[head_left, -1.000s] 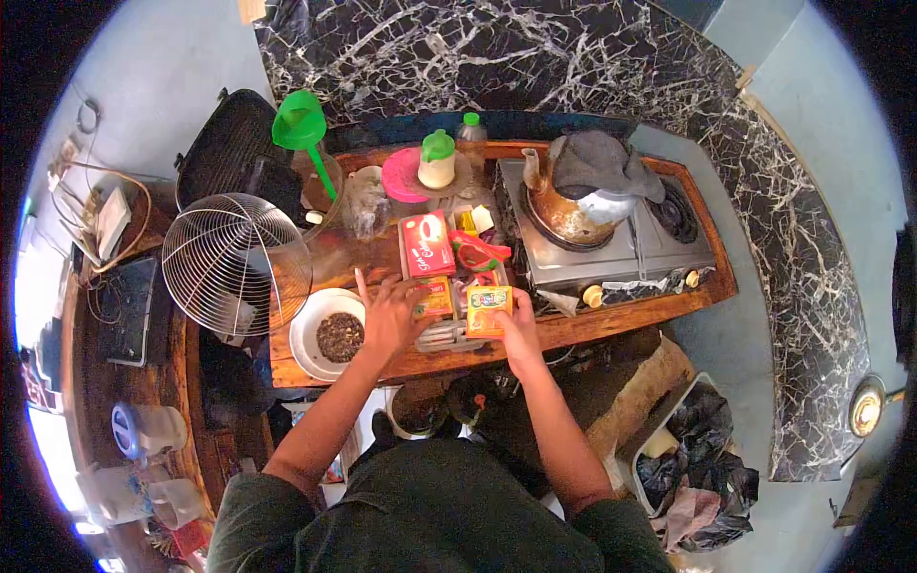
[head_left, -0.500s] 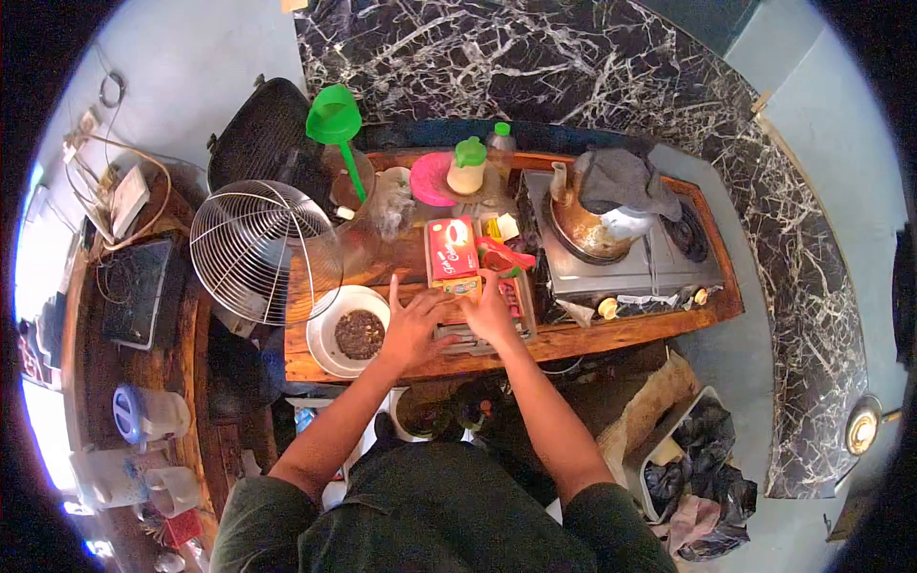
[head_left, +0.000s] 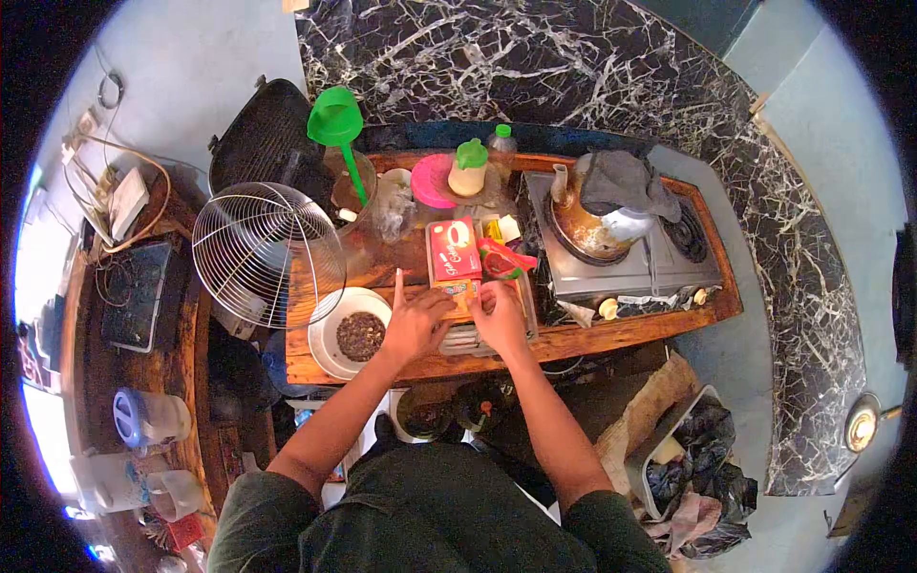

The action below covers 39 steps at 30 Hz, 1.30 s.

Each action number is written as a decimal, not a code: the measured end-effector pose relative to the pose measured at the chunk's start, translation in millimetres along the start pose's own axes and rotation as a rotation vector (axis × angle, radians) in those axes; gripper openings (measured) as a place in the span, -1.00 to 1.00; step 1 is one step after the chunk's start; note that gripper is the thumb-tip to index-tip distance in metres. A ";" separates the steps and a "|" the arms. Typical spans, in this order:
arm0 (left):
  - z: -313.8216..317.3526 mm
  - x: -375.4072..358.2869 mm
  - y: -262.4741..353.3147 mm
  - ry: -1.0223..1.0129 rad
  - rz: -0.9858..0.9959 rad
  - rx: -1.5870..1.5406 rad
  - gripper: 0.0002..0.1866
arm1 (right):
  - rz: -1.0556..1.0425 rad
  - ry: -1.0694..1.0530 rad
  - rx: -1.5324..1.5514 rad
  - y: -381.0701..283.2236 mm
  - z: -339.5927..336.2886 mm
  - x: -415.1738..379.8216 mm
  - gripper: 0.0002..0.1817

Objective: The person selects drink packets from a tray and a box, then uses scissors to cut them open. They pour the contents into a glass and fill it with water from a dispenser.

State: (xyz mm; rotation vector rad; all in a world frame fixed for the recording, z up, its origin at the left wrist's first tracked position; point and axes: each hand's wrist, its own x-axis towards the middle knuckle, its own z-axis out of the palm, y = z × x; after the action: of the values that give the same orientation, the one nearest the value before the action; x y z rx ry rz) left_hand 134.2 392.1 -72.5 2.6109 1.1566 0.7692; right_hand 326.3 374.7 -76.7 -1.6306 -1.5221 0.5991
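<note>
On the wooden counter, my left hand (head_left: 417, 323) rests at the left side of a small yellow-orange packet (head_left: 457, 300), its index finger pointing up and the others bent over the packet. My right hand (head_left: 499, 316) is closed on the packet's right edge, fingertips together. Just above lies a red box (head_left: 454, 250) with white lettering. A red and green packet (head_left: 506, 259) sits to the right of the box, in a tray of other packets. Left of my left hand stands a white bowl (head_left: 325, 336) with dark granular contents.
A wire basket (head_left: 263, 253) overhangs the counter's left end. Behind are a green ladle (head_left: 335, 118), a pink plate (head_left: 432, 181) and a green-lidded jar (head_left: 468, 170). A stove (head_left: 621, 277) on the right bears a kettle (head_left: 585, 232) with a dark cloth.
My right hand has moved slightly down and its fingers have drawn together at the packet's edge. My left fingers have shifted a little to the right, over the packet.
</note>
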 end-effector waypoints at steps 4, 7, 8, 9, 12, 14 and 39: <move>4.8 0.2 -0.5 0.017 0.007 0.014 -0.67 | -0.047 0.025 -0.079 -0.2 2.6 -5.3 -0.72; 3.6 0.6 0.9 0.025 -0.012 -0.010 -0.65 | -0.032 0.026 -0.167 -1.6 2.3 -7.2 -0.70; 2.7 1.1 1.6 0.026 -0.013 -0.009 -0.65 | -0.033 0.025 -0.166 -0.4 2.4 -7.4 -0.70; 1.4 1.4 2.7 0.020 -0.005 0.008 -0.65 | -0.096 0.026 -0.157 1.0 2.0 -7.8 -0.70; 5.1 1.6 -1.0 0.012 0.003 0.009 -0.64 | -0.205 0.015 -0.172 3.4 -1.7 -8.5 -0.67; 9.5 1.2 -4.1 0.011 0.002 -0.008 -0.63 | -0.252 0.001 -0.197 1.6 -6.6 -9.1 -0.64; -3.6 9.9 -3.2 -0.079 0.023 0.104 -0.64 | -0.182 -0.169 -0.164 10.3 -15.8 -16.8 -0.45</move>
State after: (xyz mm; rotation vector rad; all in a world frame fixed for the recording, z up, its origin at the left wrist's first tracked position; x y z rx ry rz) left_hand 135.8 401.3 -66.8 2.7170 1.1762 0.6196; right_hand 342.2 355.2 -79.2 -1.5714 -1.8632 0.5352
